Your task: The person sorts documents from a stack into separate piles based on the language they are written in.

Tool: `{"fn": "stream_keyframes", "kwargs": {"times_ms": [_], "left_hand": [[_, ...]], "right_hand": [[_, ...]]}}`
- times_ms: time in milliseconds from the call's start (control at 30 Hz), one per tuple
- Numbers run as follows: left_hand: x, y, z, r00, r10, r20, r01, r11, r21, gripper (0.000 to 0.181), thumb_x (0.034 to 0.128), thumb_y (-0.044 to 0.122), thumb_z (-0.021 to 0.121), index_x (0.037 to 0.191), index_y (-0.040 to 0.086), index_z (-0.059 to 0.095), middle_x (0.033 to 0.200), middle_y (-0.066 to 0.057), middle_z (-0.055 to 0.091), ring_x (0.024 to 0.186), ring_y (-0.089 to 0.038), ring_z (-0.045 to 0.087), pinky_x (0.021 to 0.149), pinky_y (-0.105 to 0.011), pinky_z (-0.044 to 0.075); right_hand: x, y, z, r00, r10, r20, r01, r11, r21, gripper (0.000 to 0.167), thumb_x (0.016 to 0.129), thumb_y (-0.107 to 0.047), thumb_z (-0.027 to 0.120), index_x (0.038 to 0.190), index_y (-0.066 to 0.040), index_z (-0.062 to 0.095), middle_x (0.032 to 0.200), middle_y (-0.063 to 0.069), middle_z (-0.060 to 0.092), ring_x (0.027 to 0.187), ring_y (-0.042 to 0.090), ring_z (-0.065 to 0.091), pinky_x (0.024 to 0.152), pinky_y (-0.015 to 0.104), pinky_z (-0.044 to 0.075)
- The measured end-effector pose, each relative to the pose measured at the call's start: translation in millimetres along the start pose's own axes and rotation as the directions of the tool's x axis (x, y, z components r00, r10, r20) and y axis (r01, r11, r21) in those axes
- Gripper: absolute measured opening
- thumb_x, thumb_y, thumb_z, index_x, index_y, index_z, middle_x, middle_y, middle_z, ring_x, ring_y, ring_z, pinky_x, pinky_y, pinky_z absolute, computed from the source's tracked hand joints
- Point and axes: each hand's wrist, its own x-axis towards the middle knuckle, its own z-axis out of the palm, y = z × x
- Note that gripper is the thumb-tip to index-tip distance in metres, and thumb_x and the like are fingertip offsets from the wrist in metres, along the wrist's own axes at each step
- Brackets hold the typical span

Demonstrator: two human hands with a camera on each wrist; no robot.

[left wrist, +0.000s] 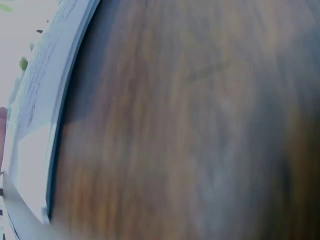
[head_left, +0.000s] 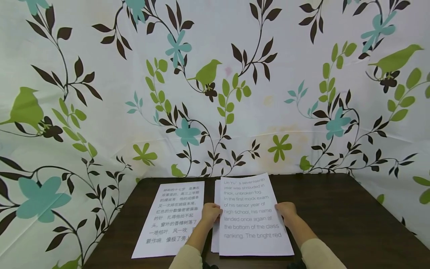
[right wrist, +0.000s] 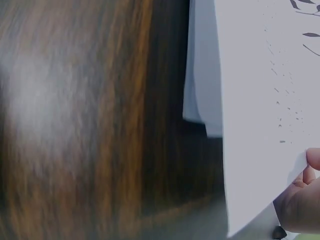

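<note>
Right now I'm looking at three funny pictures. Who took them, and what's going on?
No robot here, just a person's bare hands! A camera worn on the head, looking forward and down, gives the widest picture. Each wrist wears a camera too, for the other two; the left one is blurry. On the dark table lies a page of Chinese writing. Beside it, the left hand and right hand hold an English page by its sides, with more sheets underneath.

Backdrop (head_left: 268, 119): white, printed with green birds, blue flowers and dark leaves.
Table (head_left: 342, 209): dark brown, streaked with lighter grain.
</note>
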Motion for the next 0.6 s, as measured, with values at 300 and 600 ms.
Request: {"fn": "stream_keyframes", "kwargs": {"times_ms": [300, 600], "left_hand": [[-4.9, 15.4, 9.3, 0.999, 0.029, -0.038, -0.027, 0.998, 0.062, 0.010, 0.0695, -0.003, 0.058, 0.078, -0.007, 0.060, 0.067, -0.009, 0.055, 0.054, -0.016, 0.054, 0.046, -0.025, 0.046], [-4.9, 27.3, 26.2, 0.996, 0.048, -0.074, -0.042, 0.996, 0.076, 0.010, 0.0677, -0.003, 0.059, 0.076, -0.006, 0.062, 0.068, -0.008, 0.055, 0.053, -0.015, 0.054, 0.046, -0.025, 0.047]], "right_hand": [[10.0, 2, -10, 1.000, 0.012, -0.028, -0.013, 0.999, -0.039, 0.033, 0.082, -0.002, 0.045, 0.105, 0.021, 0.043, 0.107, 0.034, 0.040, 0.098, 0.044, 0.040, 0.084, 0.052, 0.034], [29.7, 6, -27, 0.999, 0.014, -0.050, -0.017, 0.998, -0.068, 0.038, 0.081, -0.003, 0.044, 0.111, 0.021, 0.040, 0.115, 0.034, 0.034, 0.107, 0.046, 0.032, 0.089, 0.053, 0.028]]}}
